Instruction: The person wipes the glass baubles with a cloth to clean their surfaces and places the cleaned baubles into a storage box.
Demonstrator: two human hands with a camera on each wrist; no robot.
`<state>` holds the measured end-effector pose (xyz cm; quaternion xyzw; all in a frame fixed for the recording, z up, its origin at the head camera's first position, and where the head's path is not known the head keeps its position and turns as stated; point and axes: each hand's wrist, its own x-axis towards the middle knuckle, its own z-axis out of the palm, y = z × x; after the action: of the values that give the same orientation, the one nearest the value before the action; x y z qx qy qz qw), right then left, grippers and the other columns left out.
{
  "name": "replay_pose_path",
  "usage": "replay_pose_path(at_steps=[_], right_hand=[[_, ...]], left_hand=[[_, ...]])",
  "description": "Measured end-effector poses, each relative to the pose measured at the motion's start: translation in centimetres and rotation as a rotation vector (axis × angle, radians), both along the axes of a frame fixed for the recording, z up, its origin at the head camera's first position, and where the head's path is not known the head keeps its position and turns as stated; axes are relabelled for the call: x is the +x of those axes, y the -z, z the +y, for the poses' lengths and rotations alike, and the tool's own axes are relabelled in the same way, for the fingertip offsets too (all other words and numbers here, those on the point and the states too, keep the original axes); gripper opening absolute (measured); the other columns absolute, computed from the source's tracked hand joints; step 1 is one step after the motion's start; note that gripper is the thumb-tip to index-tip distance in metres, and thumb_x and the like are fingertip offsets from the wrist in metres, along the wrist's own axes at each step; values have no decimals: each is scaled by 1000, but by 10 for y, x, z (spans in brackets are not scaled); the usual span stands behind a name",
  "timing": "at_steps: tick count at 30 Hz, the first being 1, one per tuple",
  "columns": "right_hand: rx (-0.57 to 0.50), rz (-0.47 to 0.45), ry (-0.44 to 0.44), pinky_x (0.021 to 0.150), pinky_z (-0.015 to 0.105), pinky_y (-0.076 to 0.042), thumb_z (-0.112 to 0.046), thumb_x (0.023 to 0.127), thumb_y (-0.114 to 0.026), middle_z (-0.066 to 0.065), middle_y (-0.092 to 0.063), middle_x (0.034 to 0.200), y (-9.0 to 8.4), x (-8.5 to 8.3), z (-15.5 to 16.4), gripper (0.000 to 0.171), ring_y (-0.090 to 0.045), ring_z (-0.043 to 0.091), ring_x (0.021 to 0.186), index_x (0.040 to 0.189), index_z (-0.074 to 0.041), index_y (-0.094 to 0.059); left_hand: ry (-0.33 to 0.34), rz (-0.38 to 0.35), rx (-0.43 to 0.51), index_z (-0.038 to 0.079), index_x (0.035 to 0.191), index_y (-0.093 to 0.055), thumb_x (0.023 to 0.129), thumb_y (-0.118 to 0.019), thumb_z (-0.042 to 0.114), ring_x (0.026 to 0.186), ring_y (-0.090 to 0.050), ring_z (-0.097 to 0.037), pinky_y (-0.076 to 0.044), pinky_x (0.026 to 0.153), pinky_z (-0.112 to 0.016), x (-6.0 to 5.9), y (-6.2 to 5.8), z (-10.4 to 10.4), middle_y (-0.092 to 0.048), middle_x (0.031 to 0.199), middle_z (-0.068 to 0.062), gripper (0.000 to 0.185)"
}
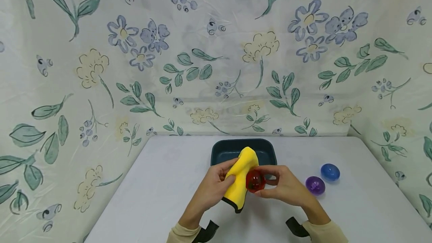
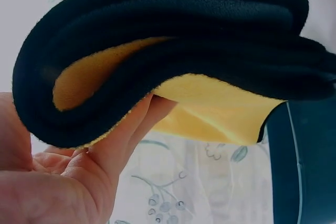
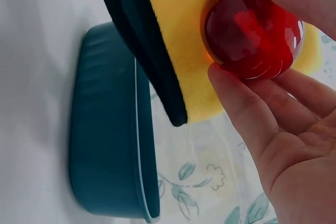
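Observation:
My left hand (image 1: 210,186) grips a folded yellow cloth (image 1: 241,177) with black edging. Its thumb lies over the front of the cloth, and the black-edged folds (image 2: 173,19) fill the left wrist view. A shiny red see-through ball (image 1: 255,181) is pinched between the thumb and fingers of my right hand (image 1: 287,186). The ball is right against the yellow cloth face, as the right wrist view also shows. Behind both hands stands a dark teal tub (image 1: 219,146), partly hidden by the cloth and hands.
To the right of my right hand, a purple ball (image 1: 315,185) and a blue ball (image 1: 330,172) lie close together on the white table (image 1: 141,190). A floral curtain (image 1: 202,66) rises behind the table's back edge and along its sides.

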<state>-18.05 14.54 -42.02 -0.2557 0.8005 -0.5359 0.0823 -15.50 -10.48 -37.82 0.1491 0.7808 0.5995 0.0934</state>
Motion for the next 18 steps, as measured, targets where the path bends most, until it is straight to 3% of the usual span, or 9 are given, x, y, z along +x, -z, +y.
replay_pose_path(at_steps=[14, 18], right_hand=[[-43, -19, -21, 93, 37, -62, -23, 80, -89, 13, -70, 135, -1, 5, -5, 62, -68, 42, 121, 136, -7, -66], [-52, -4, -13, 92, 37, -62, -23, 80, -89, 14, -70, 135, -1, 5, -6, 62, -70, 36, 120, 136, -7, -67]], left_hand=[[15, -10, -33, 3, 152, -49, 102, -55, 10, 81, -67, -18, -63, 72, -28, -3, 4, -2, -69, 117, -20, 51], [31, -19, -30, 2, 152, -48, 102, -55, 10, 80, -68, -18, -63, 73, -28, -4, 6, -2, -70, 117, -20, 52]])
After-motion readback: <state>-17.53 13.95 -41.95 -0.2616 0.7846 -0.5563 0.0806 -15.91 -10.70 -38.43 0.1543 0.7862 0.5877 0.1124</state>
